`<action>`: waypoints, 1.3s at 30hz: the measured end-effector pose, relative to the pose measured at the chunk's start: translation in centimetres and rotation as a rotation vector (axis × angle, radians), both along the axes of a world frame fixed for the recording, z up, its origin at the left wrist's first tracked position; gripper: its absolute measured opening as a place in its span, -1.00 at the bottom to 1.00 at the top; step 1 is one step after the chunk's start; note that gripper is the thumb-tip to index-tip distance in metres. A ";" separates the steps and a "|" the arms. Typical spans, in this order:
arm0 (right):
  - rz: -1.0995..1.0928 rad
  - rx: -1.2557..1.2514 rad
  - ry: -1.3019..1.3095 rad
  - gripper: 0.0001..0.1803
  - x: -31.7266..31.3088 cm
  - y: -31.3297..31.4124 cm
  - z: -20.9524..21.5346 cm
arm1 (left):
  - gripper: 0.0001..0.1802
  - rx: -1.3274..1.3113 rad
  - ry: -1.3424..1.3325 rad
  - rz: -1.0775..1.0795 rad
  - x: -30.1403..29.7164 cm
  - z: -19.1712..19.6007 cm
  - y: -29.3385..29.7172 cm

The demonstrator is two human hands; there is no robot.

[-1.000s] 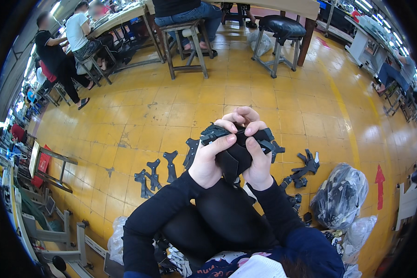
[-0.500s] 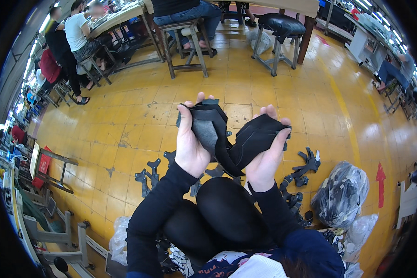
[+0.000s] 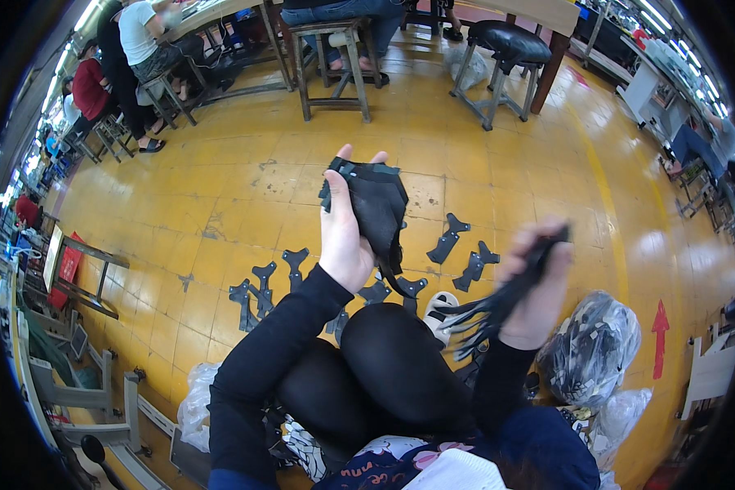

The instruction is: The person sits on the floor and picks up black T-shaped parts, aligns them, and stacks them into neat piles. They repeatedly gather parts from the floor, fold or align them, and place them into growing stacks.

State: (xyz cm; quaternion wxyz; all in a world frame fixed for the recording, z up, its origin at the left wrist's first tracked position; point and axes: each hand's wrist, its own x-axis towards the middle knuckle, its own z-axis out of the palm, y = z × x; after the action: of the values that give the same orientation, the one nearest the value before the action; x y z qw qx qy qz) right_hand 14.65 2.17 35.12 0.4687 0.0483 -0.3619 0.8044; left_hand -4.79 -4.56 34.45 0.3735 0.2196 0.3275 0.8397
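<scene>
My left hand [image 3: 345, 245] is closed round a stack of black, leather-like cut pieces [image 3: 377, 204], raised in front of my knees. A narrow end of the stack droops toward my lap. Off to the right, my right hand [image 3: 541, 298], smeared by motion, grips a second bundle of black cut pieces [image 3: 498, 302] whose ends fan out to the left. Below the hands, several black Y-ended pieces lie on the tiled floor, among them a piece on the left [image 3: 295, 265] and one on the right [image 3: 449, 238]. A pale slipper [image 3: 438, 318] shows beside my knee.
A clear plastic bag full of dark pieces [image 3: 592, 347] stands on the right, near a red floor arrow [image 3: 660, 339]. Ahead are a wooden stool [image 3: 335, 28] with a person on it and a black-seated stool [image 3: 510, 45]. Grey metal frames [image 3: 77, 388] line the left.
Both hands held the black pieces together in one spread stack; now they are apart. The right hand has swung right and down with its bundle, uncovering pieces on the floor.
</scene>
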 end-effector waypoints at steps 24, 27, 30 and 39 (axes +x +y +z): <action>-0.491 -0.184 -0.051 -0.75 -5.3 -0.5 -1.6 | -0.69 0.079 -0.042 -0.188 2.9 0.7 -1.0; -0.441 -0.018 -0.234 -0.86 -3.7 1.9 -0.7 | -0.72 0.095 -0.001 -0.222 2.4 0.6 -1.3; -0.326 0.052 -0.524 -0.85 -3.7 2.4 0.1 | -0.72 0.109 0.093 -0.270 2.1 0.0 -1.3; -0.441 0.323 -0.678 -0.80 -3.7 1.0 0.3 | -0.71 0.069 0.177 -0.337 1.6 -0.2 -1.2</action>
State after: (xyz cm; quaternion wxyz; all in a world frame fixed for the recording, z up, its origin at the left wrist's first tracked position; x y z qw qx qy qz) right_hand 10.92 3.17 35.45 0.4706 -0.2242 -0.6182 0.5883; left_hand -3.20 -5.81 34.26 0.4709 0.3568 0.2886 0.7534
